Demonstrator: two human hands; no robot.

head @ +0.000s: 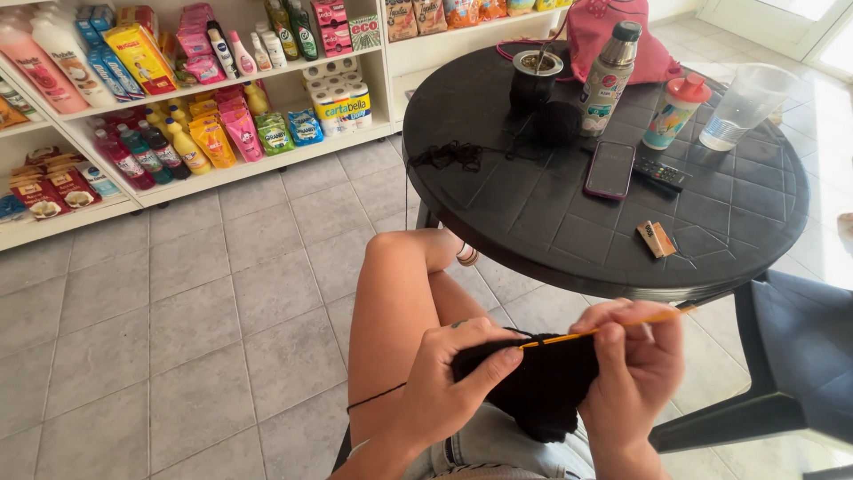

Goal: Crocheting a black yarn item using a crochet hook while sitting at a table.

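A piece of black crochet work (544, 388) hangs over my lap, low in the head view. My left hand (449, 378) pinches its left edge between thumb and fingers. My right hand (633, 369) grips an orange crochet hook (613, 327) whose tip is pushed into the top edge of the black piece. A thin black strand of yarn (378, 396) runs from the work across my bare thigh. It leads up toward a black yarn ball (558, 121) and a loose yarn tangle (453, 156) on the round black table (711, 222).
On the table stand a mate cup (536, 76), a metal flask (607, 78), a red-capped bottle (673, 110) and a clear jug (745, 105); a phone (609, 169), a remote (662, 173) and a small box (657, 238) lie flat. Shelves of goods (178, 98) line the left wall. A dark chair (800, 356) stands right.
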